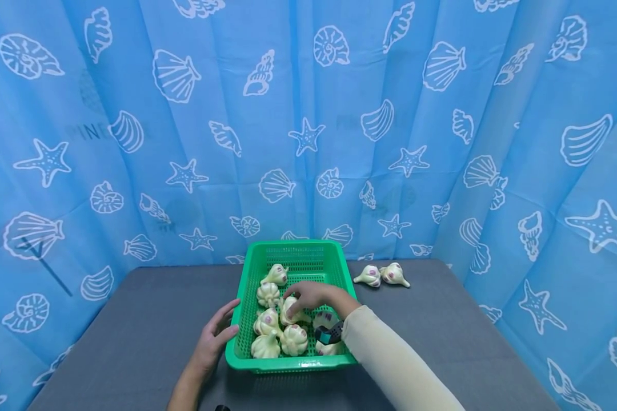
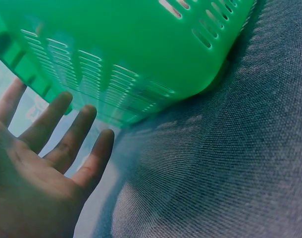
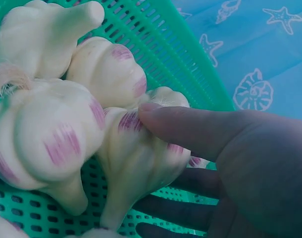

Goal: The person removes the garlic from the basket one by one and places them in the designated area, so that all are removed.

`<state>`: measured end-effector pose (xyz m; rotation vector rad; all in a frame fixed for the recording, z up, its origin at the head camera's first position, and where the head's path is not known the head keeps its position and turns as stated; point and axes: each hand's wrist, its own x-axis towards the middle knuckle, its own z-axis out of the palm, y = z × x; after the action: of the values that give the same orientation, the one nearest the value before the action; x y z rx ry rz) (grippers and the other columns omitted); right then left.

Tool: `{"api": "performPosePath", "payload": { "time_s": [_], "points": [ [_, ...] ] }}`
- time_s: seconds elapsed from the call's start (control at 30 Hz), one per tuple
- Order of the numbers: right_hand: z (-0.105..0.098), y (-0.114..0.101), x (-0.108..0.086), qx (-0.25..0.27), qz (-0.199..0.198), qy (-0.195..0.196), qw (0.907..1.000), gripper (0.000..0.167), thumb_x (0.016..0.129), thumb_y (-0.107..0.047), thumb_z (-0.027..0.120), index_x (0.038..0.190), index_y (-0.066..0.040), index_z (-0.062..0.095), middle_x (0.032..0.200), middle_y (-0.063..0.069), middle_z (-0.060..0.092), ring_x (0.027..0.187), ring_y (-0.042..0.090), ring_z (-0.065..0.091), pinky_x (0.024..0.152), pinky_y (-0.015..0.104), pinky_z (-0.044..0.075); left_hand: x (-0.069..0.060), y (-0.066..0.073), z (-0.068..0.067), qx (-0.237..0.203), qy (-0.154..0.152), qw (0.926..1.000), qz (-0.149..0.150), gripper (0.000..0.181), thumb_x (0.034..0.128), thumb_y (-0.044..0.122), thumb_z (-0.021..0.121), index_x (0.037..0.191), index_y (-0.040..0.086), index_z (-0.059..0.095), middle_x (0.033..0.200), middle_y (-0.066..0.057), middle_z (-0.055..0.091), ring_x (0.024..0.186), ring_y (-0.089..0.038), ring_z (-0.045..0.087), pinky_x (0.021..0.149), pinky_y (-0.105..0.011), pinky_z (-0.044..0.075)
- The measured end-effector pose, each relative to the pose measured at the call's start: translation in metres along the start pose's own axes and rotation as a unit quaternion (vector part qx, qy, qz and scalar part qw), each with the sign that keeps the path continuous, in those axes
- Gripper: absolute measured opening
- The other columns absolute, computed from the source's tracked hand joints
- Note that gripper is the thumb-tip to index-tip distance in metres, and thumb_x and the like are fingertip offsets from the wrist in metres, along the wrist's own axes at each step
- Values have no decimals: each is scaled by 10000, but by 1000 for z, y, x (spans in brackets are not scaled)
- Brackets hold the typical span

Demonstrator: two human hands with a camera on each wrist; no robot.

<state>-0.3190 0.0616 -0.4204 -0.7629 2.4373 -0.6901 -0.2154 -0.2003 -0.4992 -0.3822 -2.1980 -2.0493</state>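
A green plastic basket (image 1: 244, 297) holds several white garlic bulbs with purple streaks. My right hand (image 1: 313, 294) reaches inside it and holds one garlic bulb (image 3: 143, 153). In the right wrist view the thumb presses on that bulb's top while the other fingers lie behind and under it, partly hidden. Close by sits a larger-looking garlic bulb (image 3: 47, 134). My left hand (image 1: 211, 341) is at the basket's left side, its fingers spread and straight near the rim. The left wrist view shows this palm beside the slotted basket wall (image 2: 126, 59); contact there is hard to tell.
Two garlic bulbs (image 1: 382, 275) lie together on the grey tabletop (image 1: 442, 337), to the right of the basket's far end. A blue shell-patterned curtain (image 1: 298, 142) hangs behind the table and along its sides. A small black object (image 1: 222, 407) shows at the bottom edge.
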Motion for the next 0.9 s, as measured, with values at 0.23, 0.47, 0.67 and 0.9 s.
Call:
{"api": "performPosePath", "payload": {
  "time_s": [0.23, 0.47, 0.67, 0.9],
  "points": [
    [-6, 6, -6, 417, 31, 121, 9991, 472, 907, -262, 707, 1343, -142, 570, 1338, 85, 527, 1152, 272, 542, 809, 410, 503, 1, -2, 1, 122, 103, 9999, -58, 508, 973, 111, 548, 1465, 77, 425, 1396, -233, 459, 1226, -362, 462, 901, -353, 450],
    [-12, 7, -14, 578, -116, 156, 9981, 495, 900, -261, 715, 1351, -129, 559, 1372, 103, 506, 1244, 315, 484, 843, 432, 497, 1, -3, 2, 266, 149, 9995, 85, 511, 971, 111, 549, 1466, 86, 423, 1384, -216, 476, 1219, -344, 459, 925, -416, 426],
    [-16, 5, -22, 396, -308, 354, 9981, 488, 891, -281, 723, 1338, -151, 575, 1385, 87, 498, 1269, 308, 463, 909, 435, 454, -1, -2, 1, 289, 58, 9991, 294, 513, 969, 80, 537, 1468, 73, 415, 1390, -240, 463, 1236, -396, 435, 920, -424, 427],
    [-16, 9, -29, 732, -609, 583, 9937, 507, 895, -284, 719, 1353, -132, 565, 1397, 108, 500, 1265, 306, 471, 927, 450, 446, -2, -2, 1, 270, 22, 9989, 380, 506, 972, 66, 531, 1465, 66, 420, 1388, -227, 471, 1224, -344, 448, 900, -325, 443]
  ]
}}
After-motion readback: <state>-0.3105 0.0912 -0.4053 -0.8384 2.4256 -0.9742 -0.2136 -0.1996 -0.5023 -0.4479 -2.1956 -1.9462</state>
